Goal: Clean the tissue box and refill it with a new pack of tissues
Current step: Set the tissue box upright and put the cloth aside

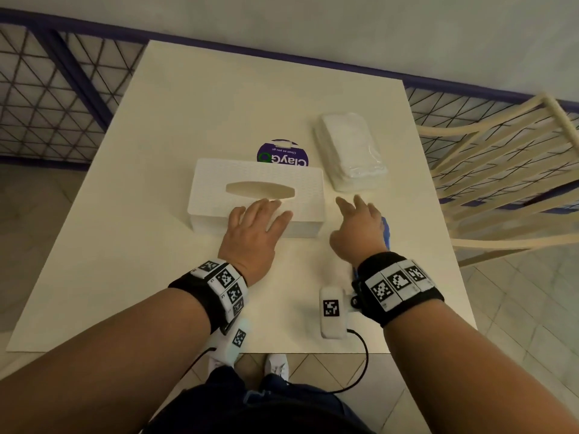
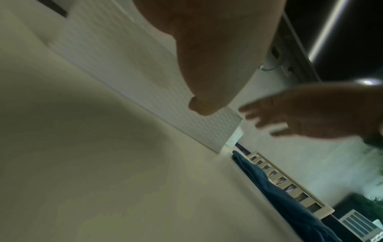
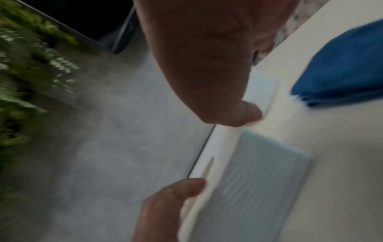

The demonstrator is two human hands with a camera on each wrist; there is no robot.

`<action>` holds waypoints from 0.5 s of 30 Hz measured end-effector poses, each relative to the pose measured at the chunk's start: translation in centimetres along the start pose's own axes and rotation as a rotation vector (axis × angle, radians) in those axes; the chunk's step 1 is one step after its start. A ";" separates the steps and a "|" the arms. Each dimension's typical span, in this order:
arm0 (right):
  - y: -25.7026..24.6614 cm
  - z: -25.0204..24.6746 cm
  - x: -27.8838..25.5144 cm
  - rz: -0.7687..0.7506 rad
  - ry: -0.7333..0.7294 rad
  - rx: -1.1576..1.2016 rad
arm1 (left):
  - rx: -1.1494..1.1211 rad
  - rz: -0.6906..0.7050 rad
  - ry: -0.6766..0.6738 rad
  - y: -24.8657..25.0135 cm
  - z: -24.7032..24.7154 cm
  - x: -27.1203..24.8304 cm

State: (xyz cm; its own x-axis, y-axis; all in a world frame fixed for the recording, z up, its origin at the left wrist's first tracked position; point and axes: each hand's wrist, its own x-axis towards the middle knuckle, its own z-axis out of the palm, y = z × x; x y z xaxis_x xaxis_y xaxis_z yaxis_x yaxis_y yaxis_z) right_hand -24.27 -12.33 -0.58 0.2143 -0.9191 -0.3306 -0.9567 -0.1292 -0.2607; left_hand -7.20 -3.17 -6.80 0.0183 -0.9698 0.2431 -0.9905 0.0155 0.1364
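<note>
A white ribbed tissue box (image 1: pixel 219 186) with an empty oval slot stands mid-table. My left hand (image 1: pixel 266 211) rests on its near top edge with the fingers spread and straight. The box's side wall (image 2: pixel 134 85) shows beside the thumb in the left wrist view. My right hand (image 1: pixel 354 205) hovers open just right of the box, fingers reaching toward a clear-wrapped pack of white tissues (image 1: pixel 351 151) at the back right. It holds nothing. A folded blue cloth (image 1: pixel 386 230) lies under and right of that hand, also visible as blue cloth (image 3: pixel 342 65).
A purple round "ClayGo" pack (image 1: pixel 282 155) sits right behind the box. A cream slatted chair (image 1: pixel 501 170) stands against the table's (image 1: pixel 125 245) right edge. A dark mesh fence (image 1: pixel 47 89) runs behind the table.
</note>
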 end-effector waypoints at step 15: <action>-12.1 2.2 3.0 -0.559 -0.209 -0.231 | 0.056 -0.038 -0.283 -3.5 0.3 -4.2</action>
State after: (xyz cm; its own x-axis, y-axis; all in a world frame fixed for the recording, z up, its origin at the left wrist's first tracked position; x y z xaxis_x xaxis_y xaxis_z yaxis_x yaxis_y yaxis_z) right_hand -11.58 -12.73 -0.41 0.7048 -0.6006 -0.3776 -0.7021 -0.6667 -0.2502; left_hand -3.83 0.77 -8.54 0.0248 -0.9989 -0.0395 -0.9959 -0.0281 0.0856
